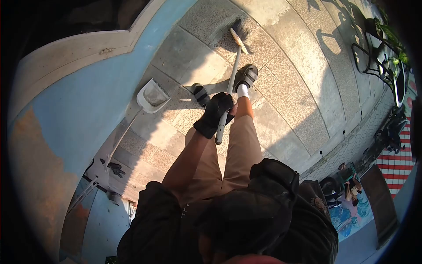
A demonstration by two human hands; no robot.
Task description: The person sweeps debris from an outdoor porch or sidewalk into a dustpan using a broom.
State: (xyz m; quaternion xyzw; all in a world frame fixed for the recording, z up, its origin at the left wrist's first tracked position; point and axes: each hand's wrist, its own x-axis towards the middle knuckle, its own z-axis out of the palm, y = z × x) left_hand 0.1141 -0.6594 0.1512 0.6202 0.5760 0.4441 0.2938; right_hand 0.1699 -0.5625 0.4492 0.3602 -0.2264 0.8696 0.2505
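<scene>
My left hand, in a black fingerless glove, is wrapped round the pale handle of a broom, near the handle's lower end in view. From there the handle runs up and away, past my sandalled foot, to a pale broom head with dark bristles on the stone paving. To the left of my feet a whitish long-handled dustpan lies by the blue wall. My right hand does not show; dark clothing and a black bulky item fill that side.
A blue wall with peeling paint curves along the left. Dark sandals are on my feet. At the right stand black-framed chairs, plants and a motorbike; a person is farther off at lower right.
</scene>
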